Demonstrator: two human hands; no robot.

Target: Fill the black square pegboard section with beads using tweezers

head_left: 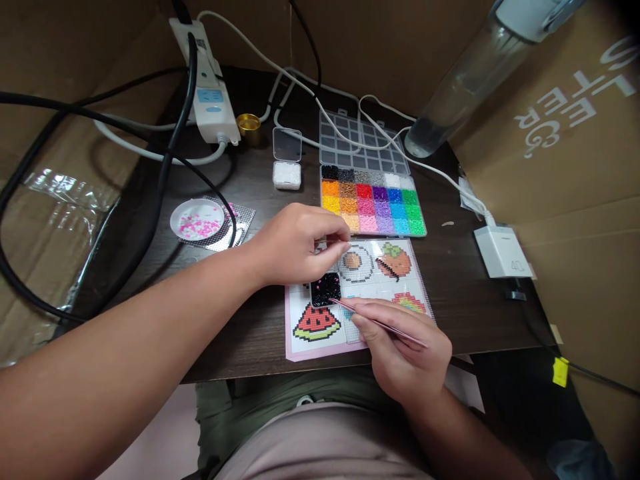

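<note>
My right hand (pixel 407 347) grips a pair of pink tweezers (pixel 383 325), their tips at the edge of a small box of black beads (pixel 326 290). One or two pink beads lie among the black ones. My left hand (pixel 305 243) is just above that box, thumb and forefinger pinched together; what they hold, if anything, I cannot make out. Under both hands lies a sheet of pixel patterns (pixel 291 333), with a watermelon slice, a fried egg and an orange fruit on it. A short row of black beads (pixel 388 269) runs slantwise over the fruit.
Behind the sheet is an open bead case (pixel 425 227) sorted by colour. A white dish (pixel 175 223) of pink and white beads sits left on a pegboard. Further back are a small white box (pixel 287 175), gold cup (pixel 249 130), power strip (pixel 213 100), cables and bottle (pixel 450 93).
</note>
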